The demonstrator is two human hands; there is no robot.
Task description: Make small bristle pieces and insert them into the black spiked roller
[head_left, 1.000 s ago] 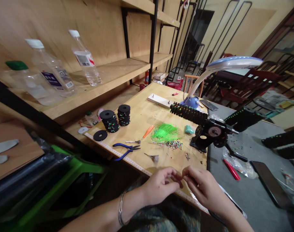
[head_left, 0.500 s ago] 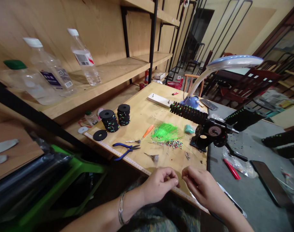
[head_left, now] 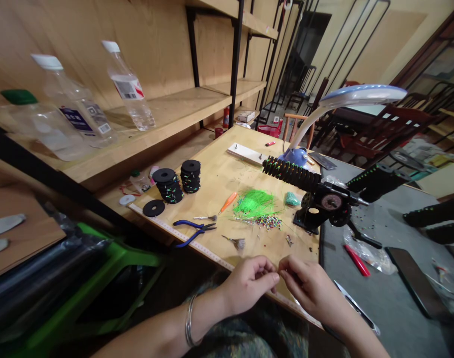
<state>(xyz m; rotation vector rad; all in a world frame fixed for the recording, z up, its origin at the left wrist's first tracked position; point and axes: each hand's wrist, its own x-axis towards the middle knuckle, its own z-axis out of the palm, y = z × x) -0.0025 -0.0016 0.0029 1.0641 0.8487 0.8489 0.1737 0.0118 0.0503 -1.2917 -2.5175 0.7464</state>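
Observation:
My left hand (head_left: 253,282) is closed in a pinch above the table's front edge, a silver bangle on its wrist. Facing it, my right hand (head_left: 303,281) pinches too, the fingertips of both almost meeting. What lies between the fingers is too small to make out. Just beyond them on the wooden table (head_left: 212,174) are a small brush (head_left: 238,242), a pile of coloured beads (head_left: 268,222) and a heap of bright green strands (head_left: 254,203). Blue-handled pliers (head_left: 193,231) lie to the left, near an orange pointed tool (head_left: 228,202).
Black foam spools (head_left: 167,185) stand at the table's left edge. A black cranked device (head_left: 327,204) with a ribbed roll stands at right, a desk lamp (head_left: 296,154) behind it. On the grey surface lie a red pen (head_left: 356,260) and a dark phone (head_left: 416,281). Bottles (head_left: 128,92) line the shelf.
My hands have come slightly closer together, the right one shifting a little left, so that the fingertips nearly touch. The things on the table have stayed put.

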